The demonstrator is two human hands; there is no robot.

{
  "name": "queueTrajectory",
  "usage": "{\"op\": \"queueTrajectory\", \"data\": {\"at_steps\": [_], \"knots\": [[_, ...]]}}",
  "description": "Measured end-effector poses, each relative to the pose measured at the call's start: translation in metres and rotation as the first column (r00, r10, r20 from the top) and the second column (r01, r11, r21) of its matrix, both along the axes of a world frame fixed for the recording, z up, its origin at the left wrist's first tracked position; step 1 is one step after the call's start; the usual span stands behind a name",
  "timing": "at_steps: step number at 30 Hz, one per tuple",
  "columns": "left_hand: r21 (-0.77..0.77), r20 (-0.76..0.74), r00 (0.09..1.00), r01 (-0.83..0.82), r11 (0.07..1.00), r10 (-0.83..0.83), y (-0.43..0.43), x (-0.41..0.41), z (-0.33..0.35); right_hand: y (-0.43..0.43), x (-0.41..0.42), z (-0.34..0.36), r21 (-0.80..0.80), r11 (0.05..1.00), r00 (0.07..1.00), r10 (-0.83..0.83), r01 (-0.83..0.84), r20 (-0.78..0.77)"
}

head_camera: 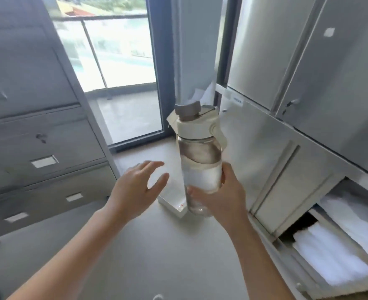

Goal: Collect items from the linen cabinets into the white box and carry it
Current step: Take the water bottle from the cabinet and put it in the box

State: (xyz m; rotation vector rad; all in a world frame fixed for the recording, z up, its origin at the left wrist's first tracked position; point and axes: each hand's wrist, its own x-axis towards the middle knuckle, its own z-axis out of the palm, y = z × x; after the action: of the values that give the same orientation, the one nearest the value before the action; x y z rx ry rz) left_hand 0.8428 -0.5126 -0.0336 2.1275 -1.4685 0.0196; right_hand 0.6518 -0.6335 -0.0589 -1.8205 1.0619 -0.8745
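Observation:
My right hand (217,195) grips the lower part of a clear water bottle (198,156) with a cream lid and a grey cap, holding it upright above the floor. Just behind and below the bottle lies the white box (172,205) on the floor; only its near corner shows, partly hidden by the bottle and my hands. My left hand (135,187) hovers open to the left of the bottle with spread fingers, touching nothing. Folded white linen (330,254) lies in an open lower compartment of the grey cabinet at the right.
Grey metal cabinets (308,61) with closed doors line the right side. A grey drawer cabinet (33,137) stands at the left. A glass balcony door (122,68) is straight ahead. An open cabinet door (274,187) juts out near the linen.

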Motion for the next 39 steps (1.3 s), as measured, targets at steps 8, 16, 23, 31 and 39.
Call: {"op": "queueTrajectory", "data": {"at_steps": [8,16,23,31,39], "knots": [[-0.038,-0.011,0.995,-0.097,0.995,0.097,0.018,0.103,-0.014,0.007,0.119,-0.002,-0.003,0.994,0.994,0.109,-0.109,0.021],[-0.002,-0.028,0.994,-0.11,0.994,0.11,-0.008,0.168,-0.027,-0.025,0.179,-0.017,0.023,0.994,0.994,0.11,-0.11,-0.018],[0.086,-0.04,0.993,-0.106,0.991,0.11,-0.079,0.209,-0.046,-0.102,0.223,-0.043,0.02,0.993,0.988,0.121,-0.12,-0.099],[0.206,-0.023,0.989,-0.137,0.969,0.145,-0.192,0.264,-0.07,-0.231,0.293,-0.076,0.125,0.982,0.987,0.149,-0.142,-0.057],[0.232,-0.099,0.982,-0.133,0.964,0.159,-0.266,0.323,-0.083,-0.309,0.349,-0.083,0.191,0.97,0.986,0.16,-0.15,-0.038]]}}
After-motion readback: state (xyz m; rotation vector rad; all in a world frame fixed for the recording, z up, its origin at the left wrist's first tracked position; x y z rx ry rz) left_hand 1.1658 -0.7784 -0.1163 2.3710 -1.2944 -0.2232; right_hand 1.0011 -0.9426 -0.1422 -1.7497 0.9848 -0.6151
